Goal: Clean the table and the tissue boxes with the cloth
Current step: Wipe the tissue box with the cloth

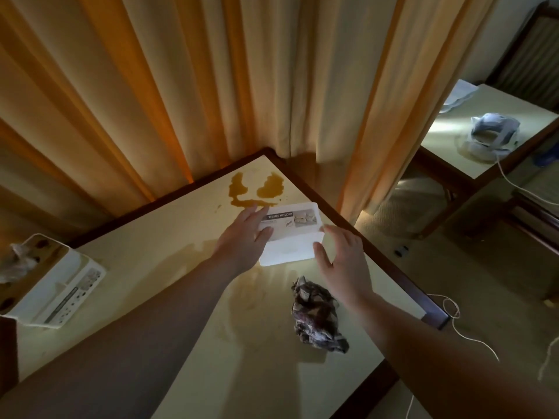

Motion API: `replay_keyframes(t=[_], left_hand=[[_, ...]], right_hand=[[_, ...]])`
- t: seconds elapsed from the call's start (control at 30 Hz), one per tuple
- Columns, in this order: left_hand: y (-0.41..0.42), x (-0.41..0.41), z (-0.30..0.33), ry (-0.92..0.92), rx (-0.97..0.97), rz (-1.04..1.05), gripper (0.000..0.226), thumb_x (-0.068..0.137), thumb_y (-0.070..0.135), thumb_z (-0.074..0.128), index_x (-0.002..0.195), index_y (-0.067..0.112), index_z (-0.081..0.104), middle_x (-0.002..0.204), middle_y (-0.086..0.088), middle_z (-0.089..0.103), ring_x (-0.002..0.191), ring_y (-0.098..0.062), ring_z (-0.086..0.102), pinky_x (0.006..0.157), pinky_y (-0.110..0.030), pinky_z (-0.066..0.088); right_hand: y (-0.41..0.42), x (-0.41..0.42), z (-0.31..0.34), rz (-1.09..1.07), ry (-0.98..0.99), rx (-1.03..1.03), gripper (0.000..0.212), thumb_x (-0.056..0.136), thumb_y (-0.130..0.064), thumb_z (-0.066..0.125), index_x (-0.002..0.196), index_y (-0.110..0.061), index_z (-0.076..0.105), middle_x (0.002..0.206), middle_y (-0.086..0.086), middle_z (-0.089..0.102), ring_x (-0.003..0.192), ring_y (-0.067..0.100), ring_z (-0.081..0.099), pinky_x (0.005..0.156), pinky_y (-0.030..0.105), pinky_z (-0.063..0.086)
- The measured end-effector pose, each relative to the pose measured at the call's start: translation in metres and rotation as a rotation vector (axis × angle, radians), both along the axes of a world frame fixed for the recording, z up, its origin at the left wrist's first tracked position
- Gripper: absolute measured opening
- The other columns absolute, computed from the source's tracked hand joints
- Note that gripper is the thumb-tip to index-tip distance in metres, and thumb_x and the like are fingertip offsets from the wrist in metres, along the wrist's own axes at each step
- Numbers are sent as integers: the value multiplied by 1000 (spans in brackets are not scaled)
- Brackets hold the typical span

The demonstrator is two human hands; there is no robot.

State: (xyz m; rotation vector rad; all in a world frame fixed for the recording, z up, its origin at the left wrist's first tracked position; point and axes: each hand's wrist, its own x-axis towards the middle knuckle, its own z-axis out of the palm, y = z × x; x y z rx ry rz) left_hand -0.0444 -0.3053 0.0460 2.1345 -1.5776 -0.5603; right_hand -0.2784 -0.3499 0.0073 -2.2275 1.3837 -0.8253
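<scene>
Near the far corner of the pale, dark-edged table [169,285], a white rectangular tissue box [290,237] labelled "TISSUE HOLDER" is flanked by the left hand [245,237], laid on it with straight fingers, and the right hand [341,255], spread open and touching its right edge. Beside an amber liquid spill [257,189] the box is set, while a crumpled dark patterned cloth [317,319] is left ungripped on the table just below the right hand. A second white tissue box [57,285] is seen well apart at the left edge.

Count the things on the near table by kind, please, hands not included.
Tissue boxes: 2, one between the hands, one at the left edge
Cloth: 1
Brown spill: 1
Total: 4
</scene>
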Motion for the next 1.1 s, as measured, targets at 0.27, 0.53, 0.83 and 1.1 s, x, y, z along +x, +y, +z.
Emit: replay_keyframes(t=[0.27, 0.53, 0.83, 1.1], left_hand=[[13, 2, -2, -29, 3, -27, 63, 106, 47, 47, 163, 31, 27, 169, 4, 21, 153, -22, 24, 123, -43, 26], [16, 5, -3, -106, 2, -69, 64, 106, 50, 45, 163, 28, 26, 169, 4, 21, 154, -21, 21, 123, -45, 26], [22, 4, -10, -131, -38, -48, 67, 104, 56, 46, 162, 27, 28, 162, 3, 32, 147, -22, 32, 114, -47, 42], [30, -1, -2, -126, -13, -50, 70, 103, 56, 47, 163, 25, 26, 159, 3, 36, 144, -21, 35, 113, -43, 42]], right_hand=[[63, -25, -37, 311, 273, 66, 44, 99, -44, 51, 135, -24, 66, 153, 0, 52, 143, 26, 40, 112, 45, 47], [79, -31, -75, 379, 386, 80, 47, 100, -50, 44, 137, -29, 66, 165, 3, 38, 150, 27, 35, 117, 41, 39], [87, -28, -59, 326, 348, 197, 50, 101, -50, 53, 148, -31, 56, 165, 4, 37, 146, 28, 34, 114, 45, 46], [83, -36, -45, 403, 585, 343, 63, 94, -51, 68, 153, -41, 48, 169, 6, 25, 133, 32, 39, 110, 43, 45]])
